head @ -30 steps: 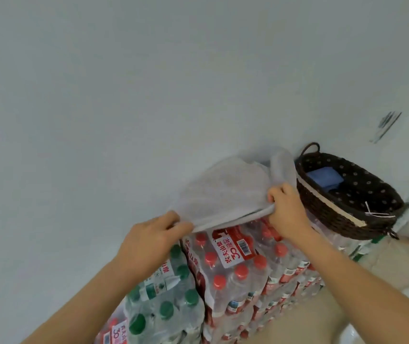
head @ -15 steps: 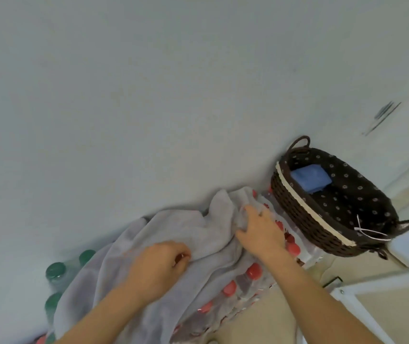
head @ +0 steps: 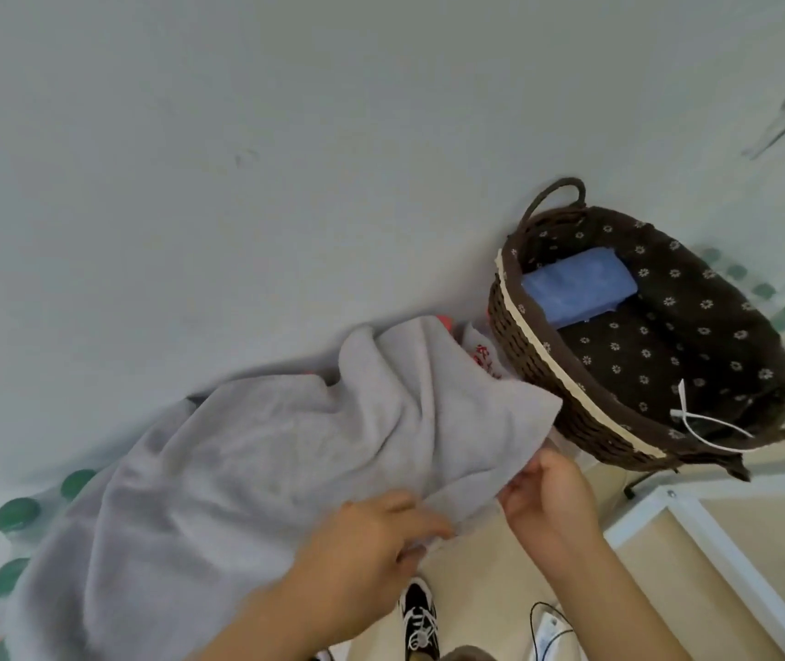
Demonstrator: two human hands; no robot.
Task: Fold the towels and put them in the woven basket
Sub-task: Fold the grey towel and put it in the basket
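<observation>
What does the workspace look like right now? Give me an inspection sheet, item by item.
Surface: bottled-water packs, mostly under the grey towel; green caps show at left.
Job's things: grey towel spread rumpled, unfolded; woven basket to its right holds a folded blue towel.
Clutter: nothing seen.
Grippers: left hand and right hand both grip the grey towel's near edge.
Cables: black cord on the floor.
Surroundings: white wall; a shoe; white frame at right.
</observation>
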